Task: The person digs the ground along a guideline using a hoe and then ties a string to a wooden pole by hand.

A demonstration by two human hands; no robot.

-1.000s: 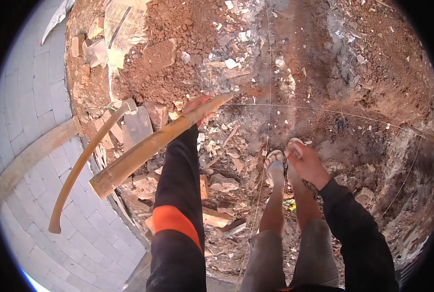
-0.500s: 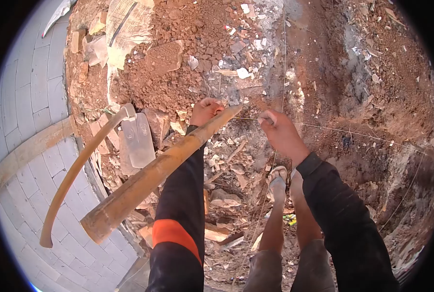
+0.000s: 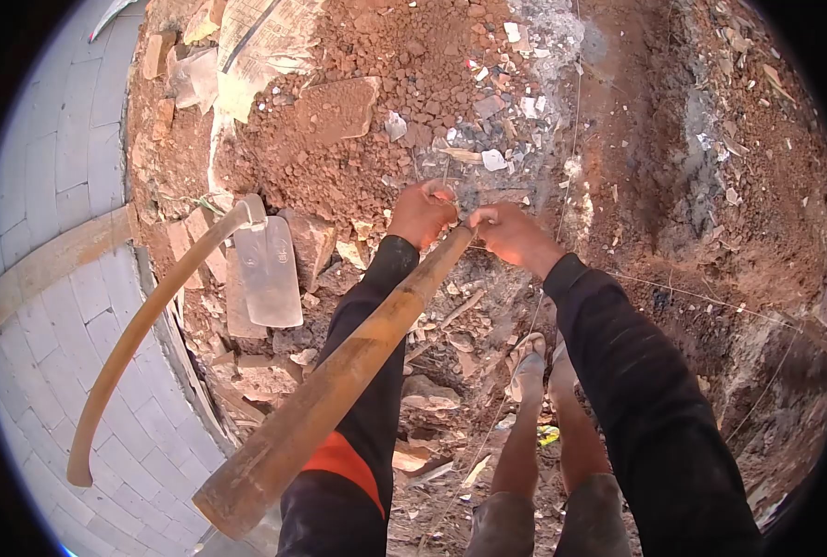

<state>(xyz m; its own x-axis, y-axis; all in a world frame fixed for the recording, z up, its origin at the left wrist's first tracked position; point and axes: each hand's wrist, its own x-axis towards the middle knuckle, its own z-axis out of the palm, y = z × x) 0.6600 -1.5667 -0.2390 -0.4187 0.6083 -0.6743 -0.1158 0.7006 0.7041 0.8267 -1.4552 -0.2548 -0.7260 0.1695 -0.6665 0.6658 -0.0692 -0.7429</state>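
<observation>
A thick wooden pole (image 3: 339, 385) slants across the view, its narrow end between my hands and its wide end at the lower left, over my left sleeve. My left hand (image 3: 423, 213) is closed just left of the narrow end, its fingers bent together; what they pinch is too small to name. On the other side, my right hand (image 3: 511, 234) has thumb and forefinger pinched at the pole's tip, close to my left fingers. A thin string (image 3: 692, 293) stretches from near my right hand toward the right.
A hoe with a curved wooden handle (image 3: 144, 325) and metal blade (image 3: 267, 271) lies at the left, beside grey paving (image 3: 70, 343). Broken bricks (image 3: 429, 394), a torn sack (image 3: 263, 42) and loose red soil surround it. Another string (image 3: 576, 111) runs lengthwise.
My right hand has moved up and left from above my legs to the pole's tip, beside my left hand. The pole's wide end has swung lower and right in view.
</observation>
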